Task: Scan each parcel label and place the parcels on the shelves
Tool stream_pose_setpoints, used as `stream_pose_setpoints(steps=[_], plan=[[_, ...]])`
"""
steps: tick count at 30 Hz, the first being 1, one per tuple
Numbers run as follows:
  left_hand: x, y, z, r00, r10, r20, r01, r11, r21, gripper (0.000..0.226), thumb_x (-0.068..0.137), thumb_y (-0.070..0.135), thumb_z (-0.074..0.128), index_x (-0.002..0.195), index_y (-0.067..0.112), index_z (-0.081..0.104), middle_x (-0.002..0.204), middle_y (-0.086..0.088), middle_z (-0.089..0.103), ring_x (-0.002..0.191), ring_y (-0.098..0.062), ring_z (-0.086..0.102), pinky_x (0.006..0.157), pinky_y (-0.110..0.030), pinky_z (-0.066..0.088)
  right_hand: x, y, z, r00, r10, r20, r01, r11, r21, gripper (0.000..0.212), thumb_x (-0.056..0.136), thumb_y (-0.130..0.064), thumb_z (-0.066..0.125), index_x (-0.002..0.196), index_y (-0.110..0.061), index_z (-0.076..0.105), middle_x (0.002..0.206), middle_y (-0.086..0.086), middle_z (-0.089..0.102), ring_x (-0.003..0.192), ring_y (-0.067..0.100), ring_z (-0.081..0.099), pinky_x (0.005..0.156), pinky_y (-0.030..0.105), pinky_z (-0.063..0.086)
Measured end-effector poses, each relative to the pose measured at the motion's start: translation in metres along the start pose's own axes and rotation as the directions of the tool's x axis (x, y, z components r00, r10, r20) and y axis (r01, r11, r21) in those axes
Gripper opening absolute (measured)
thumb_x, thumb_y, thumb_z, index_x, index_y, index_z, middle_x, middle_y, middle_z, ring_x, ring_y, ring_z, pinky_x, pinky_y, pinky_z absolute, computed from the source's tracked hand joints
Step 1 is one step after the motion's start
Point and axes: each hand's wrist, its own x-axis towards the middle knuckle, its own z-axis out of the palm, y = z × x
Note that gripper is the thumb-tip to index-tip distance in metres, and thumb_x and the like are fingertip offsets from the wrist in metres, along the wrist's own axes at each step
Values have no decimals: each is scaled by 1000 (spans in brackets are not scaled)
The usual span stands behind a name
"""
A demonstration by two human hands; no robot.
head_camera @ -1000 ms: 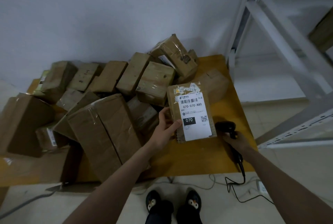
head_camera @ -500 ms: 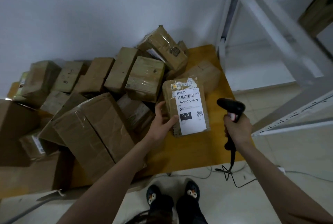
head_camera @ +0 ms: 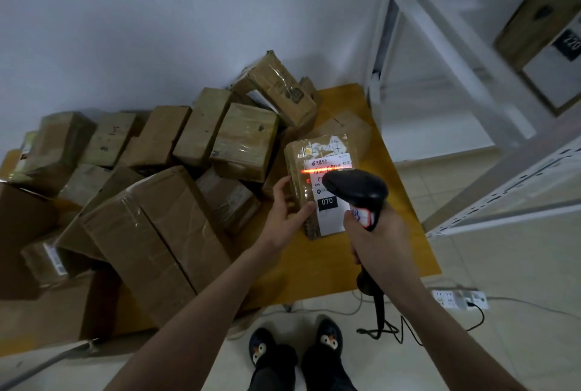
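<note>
A small brown parcel [head_camera: 298, 170] with a white label [head_camera: 330, 214] marked 070 is held up over the yellow table [head_camera: 405, 202]. My left hand [head_camera: 287, 211] grips its left edge, thumb on the front. My right hand [head_camera: 380, 239] holds a black barcode scanner [head_camera: 355, 189] just in front of the label, hiding part of it. A red scan line [head_camera: 309, 171] glows across the barcode near the label's top.
Several taped cardboard boxes [head_camera: 151, 233] are piled on the table's left and back. A white metal shelf unit [head_camera: 471, 126] stands to the right, with a labelled box [head_camera: 544, 22] on it. The scanner cable [head_camera: 393, 327] and a power strip [head_camera: 459, 298] lie on the floor by my feet.
My right hand lifted the scanner from the table's right side up in front of the parcel label. The red scan line now shows on the barcode. The left hand kept hold of the parcel.
</note>
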Motion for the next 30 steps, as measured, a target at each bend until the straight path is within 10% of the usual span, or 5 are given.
stream_pose_setpoints(steps=[14, 19, 30], plan=[[-8, -2, -2, 1000, 8, -22, -10, 995, -99, 83, 79, 43, 67, 145, 36, 17, 129, 7, 51, 113, -12, 56, 84, -29, 57, 64, 67, -39, 984, 21, -175, -41, 993, -107, 12, 91, -14, 55, 95, -2, 57, 63, 11, 59, 49, 21, 56, 49, 29, 47], [-16, -2, -9, 998, -2, -67, -4, 996, -84, 73, 89, 31, 63, 145, 34, 17, 121, 16, 47, 105, 0, 52, 76, -18, 55, 123, 125, -27, 984, 171, -41, -176, 958, -226, 13, 95, -13, 52, 82, -9, 53, 64, 17, 56, 55, 28, 55, 59, 42, 51], [-31, -11, -27, 993, -7, -120, 2, 999, -44, 76, 87, 39, 65, 145, 35, 17, 134, 6, 48, 121, -10, 50, 95, -28, 51, 174, 179, -2, 959, 281, 46, -243, 893, -378, 34, 96, -23, 55, 120, 0, 50, 90, 19, 58, 70, 25, 51, 56, 32, 41]])
